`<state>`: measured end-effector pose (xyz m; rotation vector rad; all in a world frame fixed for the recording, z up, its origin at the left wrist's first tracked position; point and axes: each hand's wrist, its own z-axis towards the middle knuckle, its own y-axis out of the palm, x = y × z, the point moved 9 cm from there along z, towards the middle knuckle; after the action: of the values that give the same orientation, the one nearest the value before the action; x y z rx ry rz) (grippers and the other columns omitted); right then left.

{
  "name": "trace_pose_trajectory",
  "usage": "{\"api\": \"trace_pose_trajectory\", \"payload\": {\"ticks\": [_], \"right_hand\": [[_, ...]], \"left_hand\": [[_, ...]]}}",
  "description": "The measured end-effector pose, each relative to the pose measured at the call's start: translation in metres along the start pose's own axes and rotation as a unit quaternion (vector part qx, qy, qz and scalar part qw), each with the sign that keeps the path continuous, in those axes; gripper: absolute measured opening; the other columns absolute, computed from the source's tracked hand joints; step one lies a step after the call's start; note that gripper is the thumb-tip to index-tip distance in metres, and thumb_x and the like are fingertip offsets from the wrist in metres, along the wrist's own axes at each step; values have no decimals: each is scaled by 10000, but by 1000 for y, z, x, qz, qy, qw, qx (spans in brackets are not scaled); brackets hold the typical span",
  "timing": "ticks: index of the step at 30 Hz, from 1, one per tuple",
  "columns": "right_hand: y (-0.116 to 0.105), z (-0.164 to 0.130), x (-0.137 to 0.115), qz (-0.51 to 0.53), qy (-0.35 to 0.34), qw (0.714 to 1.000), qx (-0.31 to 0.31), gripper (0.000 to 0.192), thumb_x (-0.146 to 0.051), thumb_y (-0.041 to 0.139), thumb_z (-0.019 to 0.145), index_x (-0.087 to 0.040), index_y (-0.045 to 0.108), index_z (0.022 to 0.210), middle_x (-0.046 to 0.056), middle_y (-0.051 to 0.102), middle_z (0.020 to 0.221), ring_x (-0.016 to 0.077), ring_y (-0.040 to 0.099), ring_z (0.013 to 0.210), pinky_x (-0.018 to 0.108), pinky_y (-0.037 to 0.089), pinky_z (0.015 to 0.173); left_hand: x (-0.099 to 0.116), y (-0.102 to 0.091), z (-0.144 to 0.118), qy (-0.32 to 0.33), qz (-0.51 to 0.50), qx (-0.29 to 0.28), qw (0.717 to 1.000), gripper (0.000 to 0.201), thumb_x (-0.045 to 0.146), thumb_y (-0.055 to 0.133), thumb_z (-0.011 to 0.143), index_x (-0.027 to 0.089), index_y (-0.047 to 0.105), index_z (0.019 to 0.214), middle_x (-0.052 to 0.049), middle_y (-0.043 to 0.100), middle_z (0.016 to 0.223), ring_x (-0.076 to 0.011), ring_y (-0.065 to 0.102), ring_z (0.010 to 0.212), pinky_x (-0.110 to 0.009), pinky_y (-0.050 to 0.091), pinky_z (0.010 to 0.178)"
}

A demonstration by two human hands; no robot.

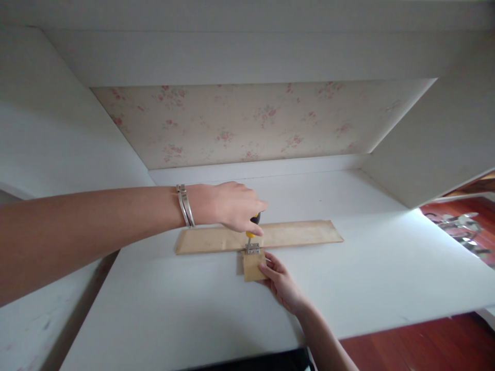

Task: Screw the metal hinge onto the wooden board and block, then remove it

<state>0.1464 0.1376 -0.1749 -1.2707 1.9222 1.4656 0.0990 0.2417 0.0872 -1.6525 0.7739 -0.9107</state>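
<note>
My left hand point(237, 206) clasps yellow-black screwdriver point(249, 235); right hand point(283, 284) pinches square tan-wood board point(253, 269); silver metal hinge point(253, 249): placed, seemingly part-fastened.

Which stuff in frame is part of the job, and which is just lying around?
In the job:
- yellow-and-black screwdriver, in the left hand
- metal hinge, under the screwdriver
- small wooden block, in the right hand
- long wooden strip

Just around:
- shiny metal items at far right, unclear what
- black object at the bottom edge, mostly cut off
</note>
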Motion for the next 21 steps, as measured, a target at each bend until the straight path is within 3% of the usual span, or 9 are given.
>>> {"api": "trace_pose_trajectory", "payload": {"ticks": [4,6,9,11,13,16,18,21], "right_hand": [[1,-1,-1,3,1,1000,-5,440,-385,662,770,-259,535,1172,50,602,1138,185,570,1007,310,457,819],[1,-1,0,3,1,1000,-7,433,-372,652,782,-255,528,1180,50,600,1139,182,569,1005,310,456,823],[1,-1,0,3,1,1000,-7,426,-368,644,789,-250,524,1181,52,600,1139,183,567,1010,307,457,821],[0,-1,0,0,1,1000,-4,429,-375,647,785,-249,526,1177,52,605,1130,184,567,1010,301,459,812],[0,-1,-1,-2,-1,1000,-4,430,-377,646,784,-249,527,1178,53,601,1138,186,566,1014,299,459,809],[1,-2,-1,-2,-3,1000,-8,424,-374,645,786,-256,531,1177,49,595,1152,184,563,1021,294,457,809],[2,-2,-1,0,-2,1000,-12,412,-368,642,791,-261,534,1174,45,595,1152,180,560,1022,290,454,807],[2,-2,0,1,-1,1000,-14,397,-351,630,806,-260,529,1179,42,592,1158,172,560,1017,286,452,805]], "left_hand": [[13,4,-2,69,20,-34,997,180,213,659,679,268,664,850,-27,645,846,-179,562,677,-287,333,594],[8,3,-1,39,47,-37,997,97,287,667,695,242,668,781,-44,638,746,-197,560,652,-297,336,589],[-2,1,-1,-30,76,-36,996,294,500,637,709,208,660,696,-72,619,654,-227,564,640,-320,357,609],[-1,1,-2,-24,67,-36,997,294,501,654,689,215,668,751,-70,644,746,-222,576,683,-315,367,631],[5,1,-4,16,35,-39,999,236,387,707,652,247,670,839,-43,654,863,-202,582,731,-294,368,643],[7,5,-5,48,23,-48,997,160,261,694,652,266,668,810,-22,652,849,-186,577,729,-284,358,628],[1,8,-3,24,58,-49,997,120,331,647,717,255,667,807,-43,646,771,-203,569,690,-300,352,612],[-4,8,-1,-7,93,-34,995,292,473,535,802,241,659,928,-73,645,778,-218,563,667,-312,347,602]]}}
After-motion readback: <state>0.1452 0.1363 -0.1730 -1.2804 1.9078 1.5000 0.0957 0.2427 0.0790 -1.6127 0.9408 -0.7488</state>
